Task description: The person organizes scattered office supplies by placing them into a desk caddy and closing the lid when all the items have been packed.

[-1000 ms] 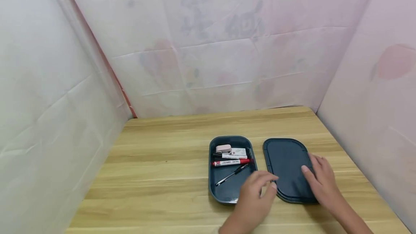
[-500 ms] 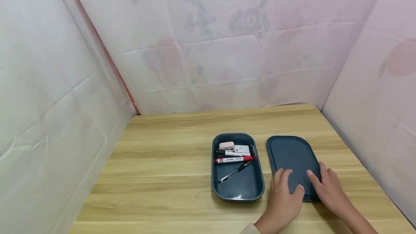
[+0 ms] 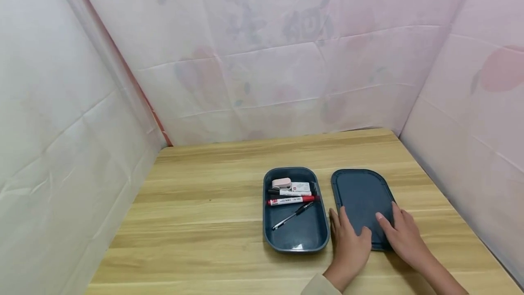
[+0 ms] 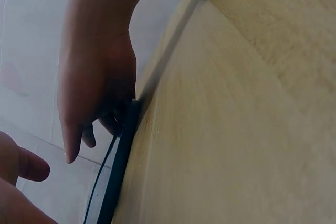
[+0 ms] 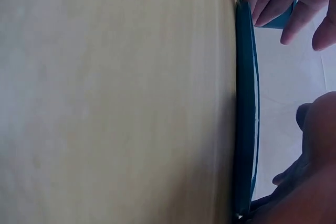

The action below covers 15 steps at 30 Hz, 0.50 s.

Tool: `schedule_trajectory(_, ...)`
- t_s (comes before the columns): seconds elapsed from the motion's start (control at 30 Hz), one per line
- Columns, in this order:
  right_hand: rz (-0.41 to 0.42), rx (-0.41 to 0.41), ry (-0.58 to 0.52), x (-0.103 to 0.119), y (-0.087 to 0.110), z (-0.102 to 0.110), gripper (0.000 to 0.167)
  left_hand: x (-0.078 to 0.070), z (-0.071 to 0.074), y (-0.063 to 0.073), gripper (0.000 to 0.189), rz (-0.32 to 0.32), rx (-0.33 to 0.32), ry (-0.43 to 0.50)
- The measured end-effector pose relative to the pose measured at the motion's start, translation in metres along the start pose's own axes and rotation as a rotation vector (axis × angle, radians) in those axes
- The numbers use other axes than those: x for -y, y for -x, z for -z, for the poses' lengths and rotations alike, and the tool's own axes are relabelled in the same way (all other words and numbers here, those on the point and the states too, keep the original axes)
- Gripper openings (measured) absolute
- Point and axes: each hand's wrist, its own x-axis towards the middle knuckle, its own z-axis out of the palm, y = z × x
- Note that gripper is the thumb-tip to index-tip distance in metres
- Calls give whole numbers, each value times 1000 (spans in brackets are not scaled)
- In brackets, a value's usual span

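Observation:
A dark blue lid (image 3: pixel 362 195) lies on the table at the right. My left hand (image 3: pixel 351 247) is at its near left edge, in the gap between lid and box, with fingers pointing forward. On the opposite side, my right hand (image 3: pixel 405 238) touches the lid's right edge, its thumb over the top. The left wrist view has the left hand (image 4: pixel 100 72) with some fingertips behind the lid's rim (image 4: pixel 123 156). In the right wrist view the lid's side (image 5: pixel 245 114) runs between both hands, and the right hand's fingertips are partly hidden.
Left of the lid stands a matching open box (image 3: pixel 296 242). It holds a pink gadget (image 3: pixel 281 183), a small white box (image 3: pixel 300 186), a black-capped marker (image 3: pixel 292 192), a red marker (image 3: pixel 290 200) and a pen (image 3: pixel 292 216). Cloth walls (image 3: pixel 262 72) enclose the wooden table (image 3: pixel 184 222).
My left hand has come from over the box's near right corner across to the lid, then settled at its left edge. The right hand has stayed at the lid's right side, slightly nearer me.

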Motion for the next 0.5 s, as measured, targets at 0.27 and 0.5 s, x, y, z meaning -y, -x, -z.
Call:
schedule_trajectory(0.27,-38,-12,-131,9,1,4,84,0,-1,1,65,-16,26,57)
schedule_trajectory(0.5,-58,-97,-318,10,11,9,77,2,-1,2,63,-5,8,113)
